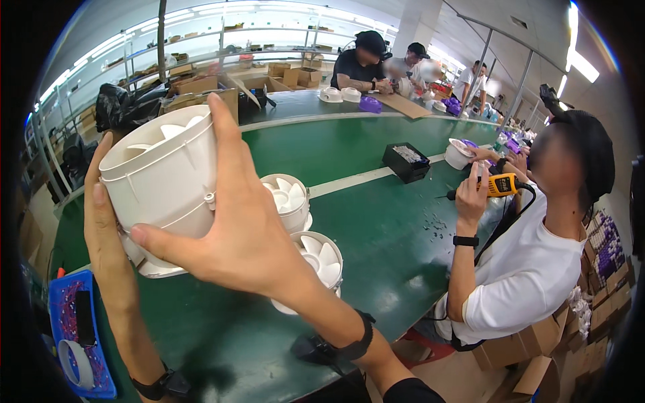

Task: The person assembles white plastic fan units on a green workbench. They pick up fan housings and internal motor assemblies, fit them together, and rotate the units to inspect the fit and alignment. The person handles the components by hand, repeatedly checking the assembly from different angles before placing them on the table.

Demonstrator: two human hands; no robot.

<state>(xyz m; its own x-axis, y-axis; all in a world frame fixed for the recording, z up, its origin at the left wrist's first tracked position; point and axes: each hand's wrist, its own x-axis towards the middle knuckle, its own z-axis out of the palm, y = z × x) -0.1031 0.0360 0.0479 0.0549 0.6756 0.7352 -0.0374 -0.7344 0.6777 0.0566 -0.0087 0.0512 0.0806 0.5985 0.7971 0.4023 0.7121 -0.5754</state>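
Between my two hands is a white round fan housing point(158, 178), raised above the green table and tilted a little. Curved white blades show inside its open top. My left hand point(102, 211) presses against its left side with the fingers pointing up. My right hand point(225, 208) grips the right side, its thumb across the front and its fingers up along the wall. Behind my right wrist stand two more white fan units, one point(287, 196) farther back and one point(319, 258) nearer, both with their blades facing up.
A blue tray point(101, 349) with thin wires and a white ring point(75, 365) lies at the left. A black box of small parts point(406, 162) stands mid-table. On the right, a co-worker holds a yellow electric screwdriver point(500, 185). Small dark bits point(437, 225) lie scattered nearby.
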